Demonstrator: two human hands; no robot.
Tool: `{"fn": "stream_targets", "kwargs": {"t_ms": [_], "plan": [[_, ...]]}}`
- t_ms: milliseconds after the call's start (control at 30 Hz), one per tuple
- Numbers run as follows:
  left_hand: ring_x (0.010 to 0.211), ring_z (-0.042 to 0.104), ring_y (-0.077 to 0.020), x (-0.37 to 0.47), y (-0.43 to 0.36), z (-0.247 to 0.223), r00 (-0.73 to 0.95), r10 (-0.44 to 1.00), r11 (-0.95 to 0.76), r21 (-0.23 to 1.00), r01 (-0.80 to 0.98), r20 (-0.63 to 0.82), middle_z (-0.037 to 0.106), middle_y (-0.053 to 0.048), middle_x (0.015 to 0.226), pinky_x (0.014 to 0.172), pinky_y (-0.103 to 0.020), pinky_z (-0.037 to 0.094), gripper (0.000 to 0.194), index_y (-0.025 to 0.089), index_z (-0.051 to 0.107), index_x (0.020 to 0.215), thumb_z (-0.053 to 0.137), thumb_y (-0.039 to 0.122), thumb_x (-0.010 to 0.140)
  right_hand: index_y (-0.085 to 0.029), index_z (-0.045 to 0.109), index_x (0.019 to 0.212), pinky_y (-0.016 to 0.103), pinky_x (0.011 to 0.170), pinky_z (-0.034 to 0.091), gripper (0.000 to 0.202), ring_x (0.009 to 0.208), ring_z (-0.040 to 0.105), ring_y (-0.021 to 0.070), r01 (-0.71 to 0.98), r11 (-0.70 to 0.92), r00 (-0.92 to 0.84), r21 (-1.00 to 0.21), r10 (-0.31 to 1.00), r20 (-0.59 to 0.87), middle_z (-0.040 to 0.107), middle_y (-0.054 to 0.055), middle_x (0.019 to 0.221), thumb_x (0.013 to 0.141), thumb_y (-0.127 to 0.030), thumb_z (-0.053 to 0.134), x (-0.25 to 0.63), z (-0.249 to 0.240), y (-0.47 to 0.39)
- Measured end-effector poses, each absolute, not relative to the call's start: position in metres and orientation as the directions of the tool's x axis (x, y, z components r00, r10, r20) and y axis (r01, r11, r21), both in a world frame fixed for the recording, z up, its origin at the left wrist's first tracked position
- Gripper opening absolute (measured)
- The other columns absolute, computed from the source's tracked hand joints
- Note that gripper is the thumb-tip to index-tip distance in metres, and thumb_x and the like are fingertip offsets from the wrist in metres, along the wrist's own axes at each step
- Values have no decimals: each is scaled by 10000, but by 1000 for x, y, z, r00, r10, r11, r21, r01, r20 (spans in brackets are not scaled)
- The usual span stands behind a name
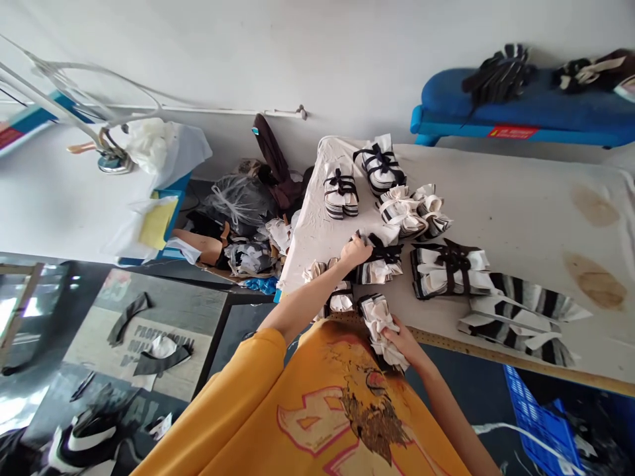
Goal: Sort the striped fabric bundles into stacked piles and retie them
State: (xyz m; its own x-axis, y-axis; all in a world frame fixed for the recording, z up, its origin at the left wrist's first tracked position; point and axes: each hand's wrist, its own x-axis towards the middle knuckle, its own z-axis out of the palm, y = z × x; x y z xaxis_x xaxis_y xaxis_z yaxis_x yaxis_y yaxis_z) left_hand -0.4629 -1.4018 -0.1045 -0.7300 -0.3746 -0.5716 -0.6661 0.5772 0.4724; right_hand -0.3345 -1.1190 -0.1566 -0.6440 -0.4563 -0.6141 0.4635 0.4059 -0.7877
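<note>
While the curled left hand (356, 251) is showing unclear grip, the right (401, 338) is suitably clasping a likely soft bundle (378, 320) midway.

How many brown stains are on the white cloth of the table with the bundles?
2: the far stain, towards the blue padded board, and the near stain, beyond the striped fabric pieces. Others may hide beneath the tied bundles.

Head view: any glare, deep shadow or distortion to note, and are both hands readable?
Head view: glare whitens the floor at lower left; shade darkens the space under the table, around the blue crate; wide-angle stretch shows toward the corners; left hand and right hand are readable.
</note>
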Motion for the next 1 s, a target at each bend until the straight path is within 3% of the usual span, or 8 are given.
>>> {"fn": "stream_targets", "kwargs": {"t_ms": [133, 267, 433, 567, 667, 800, 900, 1000], "plan": [[1281, 636, -364, -486, -1375, -99, -756, -272, 514, 575, -637, -595, 660, -302, 1319, 1049, -460, 482, 685, 9, 314, 1559, 531, 284, 971, -234, 680, 1222, 455, 947, 573, 649, 1090, 726, 341, 497, 373, -644, -783, -446, -621, 766, 139, 1189, 745, -666, 765, -341, -159, -1132], [1322, 593, -437, -501, -1359, -92, -772, -211, 449, 642, -621, -600, 590, -398, 1374, 1063, -527, 450, 777, -55, 327, 1540, 614, 243, 882, -252, 657, 1205, 444, 946, 572, 605, 1103, 722, 320, 505, 351, -692, -789, -381, -613, 758, 123, 1208, 799, -700, 668, -350, -156, -1147], [1180, 683, -299, -474, -1425, -79, -819, -216, 298, 763, -574, -532, 679, -235, 1354, 985, -395, 516, 705, 85, 428, 1544, 614, 222, 878, -177, 653, 1215, 441, 885, 580, 675, 1043, 729, 346, 481, 387, -712, -786, -350, -608, 763, 160, 1142, 750, -664, 715, -354, -151, -1185], [1364, 555, -205, -382, -1507, -75, -773, -475, 196, 806, -558, -420, 545, -120, 1545, 1110, -343, 438, 568, 210, 381, 1564, 421, 257, 999, -198, 568, 1422, 438, 963, 562, 817, 1207, 671, 350, 434, 391, -755, -812, -334, -564, 693, 153, 1354, 744, -615, 751, -366, -147, -1226], [1389, 532, -288, -301, -1531, -92, -636, -601, 77, 757, -648, -484, 550, -188, 1514, 1127, -448, 431, 548, 159, 429, 1515, 410, 381, 1015, -207, 553, 1459, 413, 944, 574, 839, 1212, 677, 333, 424, 396, -763, -814, -329, -557, 684, 137, 1379, 758, -633, 729, -387, -151, -1246], [1204, 681, -310, -236, -1503, -130, -594, -476, -94, 709, -699, -649, 696, -169, 1345, 960, -416, 559, 597, 178, 600, 1383, 487, 595, 972, -200, 722, 1186, 376, 822, 594, 639, 1000, 753, 303, 428, 427, -714, -796, -381, -588, 790, 101, 1062, 770, -683, 679, -408, -161, -1250], [1398, 563, -344, -224, -1484, -151, -616, -435, -148, 727, -671, -657, 571, -136, 1542, 1036, -405, 536, 723, 251, 564, 1467, 535, 721, 919, -213, 726, 1141, 366, 794, 593, 624, 950, 758, 287, 403, 430, -696, -808, -429, -575, 796, 86, 1023, 752, -700, 699, -406, -165, -1248], [1518, 408, -401, -221, -1487, -160, -636, -460, -147, 759, -634, -620, 466, -152, 1627, 1182, -472, 421, 886, 220, 485, 1545, 611, 763, 856, -200, 700, 1176, 364, 811, 589, 687, 968, 752, 282, 365, 429, -706, -826, -451, -546, 792, 99, 1046, 767, -750, 656, -393, -166, -1255]]}}
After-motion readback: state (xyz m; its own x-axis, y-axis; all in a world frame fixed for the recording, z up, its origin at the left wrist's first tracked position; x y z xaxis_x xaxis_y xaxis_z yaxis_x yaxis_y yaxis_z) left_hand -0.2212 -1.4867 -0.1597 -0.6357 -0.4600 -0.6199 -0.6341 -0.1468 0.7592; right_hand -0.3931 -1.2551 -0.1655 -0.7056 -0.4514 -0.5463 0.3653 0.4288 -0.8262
